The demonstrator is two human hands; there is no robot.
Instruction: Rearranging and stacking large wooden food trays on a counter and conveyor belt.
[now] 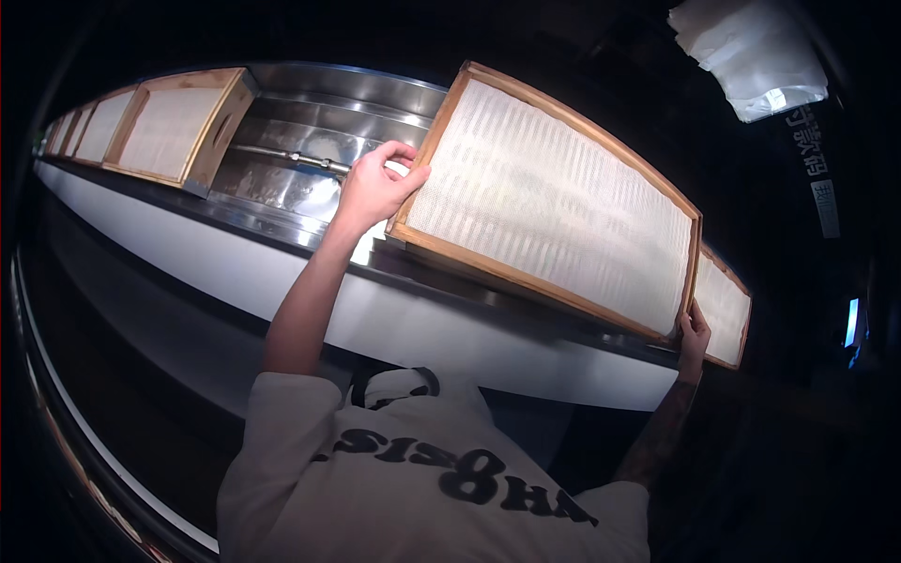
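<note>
Between my two hands a large wooden-framed tray (pixel 556 204) with a pale woven mesh base is held up at a tilt over a stainless steel trough (pixel 292 130). My left hand (pixel 380 184) pinches the left side of its frame, thumb on the near face and fingers curled around the edge. At the opposite short side, my right hand (pixel 694 334) grips the frame near its lower corner. Some of the right fingers are hidden behind the wood. A metal pipe (pixel 295 156) with fittings runs along the trough, partly covered by my left hand.
More wooden mesh trays (pixel 169 130) sit in a row along the trough's left part; the nearest has a handle slot in its end. Another mesh tray (pixel 725 306) lies beyond my right hand. A white counter front (pixel 422 324) faces me. White plastic sheets or bags (pixel 757 60) are at upper right.
</note>
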